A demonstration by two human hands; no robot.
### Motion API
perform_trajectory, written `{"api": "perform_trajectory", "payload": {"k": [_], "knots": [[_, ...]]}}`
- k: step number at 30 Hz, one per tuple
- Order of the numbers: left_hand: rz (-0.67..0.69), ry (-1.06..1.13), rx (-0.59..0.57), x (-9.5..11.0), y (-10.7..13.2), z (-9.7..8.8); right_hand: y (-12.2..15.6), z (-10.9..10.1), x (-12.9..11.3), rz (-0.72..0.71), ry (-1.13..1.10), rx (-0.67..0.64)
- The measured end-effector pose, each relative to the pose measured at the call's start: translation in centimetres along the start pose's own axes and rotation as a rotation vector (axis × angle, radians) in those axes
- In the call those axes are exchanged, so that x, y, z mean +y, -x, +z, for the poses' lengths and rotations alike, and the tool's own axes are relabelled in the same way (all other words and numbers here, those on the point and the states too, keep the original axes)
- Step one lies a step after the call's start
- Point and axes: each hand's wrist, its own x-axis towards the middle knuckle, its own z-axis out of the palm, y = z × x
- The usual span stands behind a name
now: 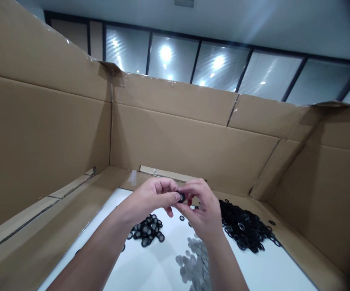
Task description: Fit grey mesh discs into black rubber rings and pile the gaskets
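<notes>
A: Where's the small black ring (181, 197) right now?

B: Up off the surface, pinched between the left hand (149, 199) and the right hand (199, 208), over the far part of a white desk (150, 268).

A: And the grip on it?

B: Narrow on both sides. The left thumb and fingers close in from 9 o'clock, while the right fingertips (193, 189) come in from 3 o'clock. Neither hand is open, and the ring sits in the small gap between them.

A: How do you expect it to handle?

B: Light, I'd judge. If it's rubber, it should be a little soft and springy, though the picture can't settle the material. Something this small and smooth could slip or spring away, so I'd take it by the outer rim, between thumb and fingertip, keeping the centre hole free.

A: What's around the hands?

B: Call the far cardboard wall (177, 149) 12 o'clock. At 4 o'clock there's a big heap of black rings (246, 228). At 8 o'clock lies a smaller heap of black rings with grey centres (147, 231), and at 6 o'clock a loose spread of grey discs (194, 258). A lone black ring (181, 218) lies just below the hands.
</notes>
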Motion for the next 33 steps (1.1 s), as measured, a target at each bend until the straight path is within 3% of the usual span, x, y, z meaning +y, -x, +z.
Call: {"api": "perform_trajectory", "payload": {"k": [10,17,24,33], "knots": [[-0.001,-0.016,0.026,0.5,-0.1,-0.4,0.2,0.0,0.3,-0.002,0.000,0.107],[-0.001,-0.017,0.016,0.0,-0.2,-0.3,0.1,-0.1,0.0,0.007,0.070,0.027],[-0.002,-0.061,0.053,-0.1,-0.4,-0.2,0.0,-1.1,-0.2,-0.036,0.100,-0.160],[-0.030,-0.070,0.080,0.0,-0.4,0.3,0.1,0.1,-0.3,0.049,0.149,-0.078]]}}
